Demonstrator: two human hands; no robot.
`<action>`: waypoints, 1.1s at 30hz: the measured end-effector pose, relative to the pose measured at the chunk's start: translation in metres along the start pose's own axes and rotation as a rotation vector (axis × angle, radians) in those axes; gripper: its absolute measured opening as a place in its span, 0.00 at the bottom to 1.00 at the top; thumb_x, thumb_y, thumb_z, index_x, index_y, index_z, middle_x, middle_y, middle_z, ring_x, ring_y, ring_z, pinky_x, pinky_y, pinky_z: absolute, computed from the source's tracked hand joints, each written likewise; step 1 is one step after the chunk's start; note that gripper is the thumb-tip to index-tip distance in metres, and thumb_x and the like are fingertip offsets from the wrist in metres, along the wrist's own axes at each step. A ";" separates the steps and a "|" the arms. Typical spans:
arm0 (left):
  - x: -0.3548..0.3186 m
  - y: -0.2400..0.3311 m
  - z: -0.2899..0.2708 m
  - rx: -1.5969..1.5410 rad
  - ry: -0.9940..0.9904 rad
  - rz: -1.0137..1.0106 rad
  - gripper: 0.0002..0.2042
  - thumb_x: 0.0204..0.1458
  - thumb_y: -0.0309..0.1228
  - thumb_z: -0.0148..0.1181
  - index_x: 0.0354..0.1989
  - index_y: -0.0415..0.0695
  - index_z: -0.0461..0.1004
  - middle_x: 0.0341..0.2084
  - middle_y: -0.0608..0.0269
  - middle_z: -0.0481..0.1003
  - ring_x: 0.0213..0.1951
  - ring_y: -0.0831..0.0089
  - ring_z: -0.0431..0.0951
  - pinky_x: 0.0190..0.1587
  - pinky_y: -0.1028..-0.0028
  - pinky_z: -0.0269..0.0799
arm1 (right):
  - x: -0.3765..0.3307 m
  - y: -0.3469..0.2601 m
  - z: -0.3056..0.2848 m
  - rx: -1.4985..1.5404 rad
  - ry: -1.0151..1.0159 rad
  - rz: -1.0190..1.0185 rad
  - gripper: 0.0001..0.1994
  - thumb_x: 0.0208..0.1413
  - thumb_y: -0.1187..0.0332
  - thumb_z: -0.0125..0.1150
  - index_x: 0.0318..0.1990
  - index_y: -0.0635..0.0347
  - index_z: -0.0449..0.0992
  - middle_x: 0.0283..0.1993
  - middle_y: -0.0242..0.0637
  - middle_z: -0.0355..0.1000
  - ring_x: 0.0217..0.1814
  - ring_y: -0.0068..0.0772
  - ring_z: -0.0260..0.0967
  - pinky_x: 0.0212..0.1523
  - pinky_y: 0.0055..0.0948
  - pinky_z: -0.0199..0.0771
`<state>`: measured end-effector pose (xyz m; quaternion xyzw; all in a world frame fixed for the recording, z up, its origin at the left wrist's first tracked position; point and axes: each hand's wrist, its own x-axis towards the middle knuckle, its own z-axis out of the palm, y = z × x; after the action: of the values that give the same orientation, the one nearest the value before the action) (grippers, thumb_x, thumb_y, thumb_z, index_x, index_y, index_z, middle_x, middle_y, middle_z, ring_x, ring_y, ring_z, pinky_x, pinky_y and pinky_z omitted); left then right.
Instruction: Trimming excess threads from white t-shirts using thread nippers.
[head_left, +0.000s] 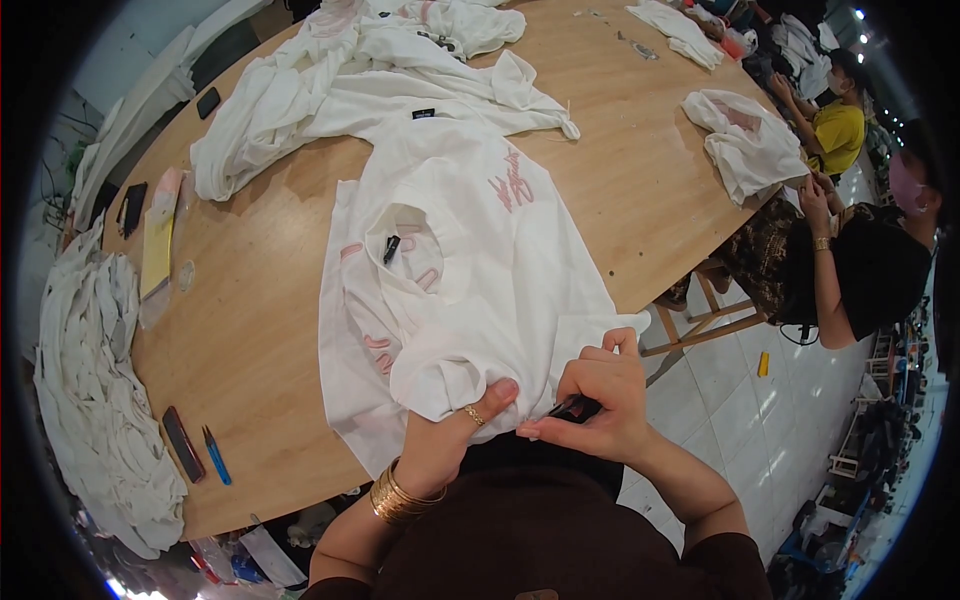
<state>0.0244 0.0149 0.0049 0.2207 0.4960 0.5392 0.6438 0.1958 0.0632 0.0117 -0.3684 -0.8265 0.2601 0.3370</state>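
A white T-shirt with pink lettering on its chest lies in front of me, its near end hanging over the table edge. My left hand is closed on the shirt's near sleeve, thumb on top and fingers hidden under the cloth. Bracelets and a ring are on that hand. In my right hand is a small black tool that looks like thread snips. Its tip points at the fabric edge beside my left thumb, and the blades are mostly hidden by my fingers.
More white shirts are heaped at the table's far side, with a long pile at left. Blue tweezers, a dark red case and a phone lie on the wooden table. Two people sit at right, one handling a white garment.
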 end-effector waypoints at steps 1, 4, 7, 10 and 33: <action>0.000 -0.001 0.000 0.016 -0.002 0.011 0.10 0.45 0.23 0.62 0.36 0.38 0.72 0.31 0.66 0.73 0.34 0.78 0.73 0.38 0.77 0.69 | 0.000 0.000 -0.001 -0.001 0.000 0.001 0.22 0.31 0.51 0.72 0.13 0.50 0.62 0.10 0.20 0.54 0.14 0.21 0.49 0.31 0.28 0.41; 0.005 -0.003 0.001 0.040 0.110 0.038 0.12 0.45 0.23 0.62 0.39 0.37 0.71 0.32 0.66 0.73 0.35 0.78 0.72 0.40 0.77 0.68 | -0.001 -0.003 -0.003 0.011 -0.014 -0.009 0.22 0.31 0.51 0.72 0.13 0.49 0.62 0.10 0.20 0.54 0.14 0.20 0.49 0.31 0.28 0.41; 0.029 -0.009 -0.024 -0.127 0.133 0.021 0.15 0.45 0.23 0.62 0.43 0.37 0.69 0.34 0.66 0.73 0.37 0.78 0.72 0.42 0.77 0.67 | -0.001 -0.009 -0.008 0.050 -0.090 -0.060 0.21 0.32 0.51 0.71 0.14 0.50 0.63 0.11 0.21 0.56 0.14 0.21 0.51 0.31 0.27 0.43; 0.016 -0.002 -0.018 -0.062 0.102 0.002 0.15 0.45 0.22 0.61 0.42 0.38 0.69 0.34 0.66 0.72 0.38 0.78 0.71 0.43 0.77 0.67 | 0.000 0.000 -0.005 0.008 -0.043 0.204 0.18 0.36 0.54 0.70 0.18 0.52 0.66 0.14 0.23 0.61 0.16 0.21 0.55 0.33 0.27 0.46; -0.003 0.011 -0.015 0.241 -0.029 0.205 0.12 0.44 0.28 0.64 0.35 0.36 0.72 0.29 0.64 0.73 0.32 0.75 0.72 0.36 0.77 0.68 | 0.018 -0.031 -0.017 -0.415 -0.014 -0.030 0.12 0.40 0.58 0.66 0.23 0.51 0.68 0.18 0.21 0.62 0.20 0.23 0.57 0.32 0.30 0.47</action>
<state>0.0060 0.0118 0.0091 0.3534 0.5227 0.5354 0.5614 0.1861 0.0618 0.0495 -0.4157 -0.8700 0.0815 0.2521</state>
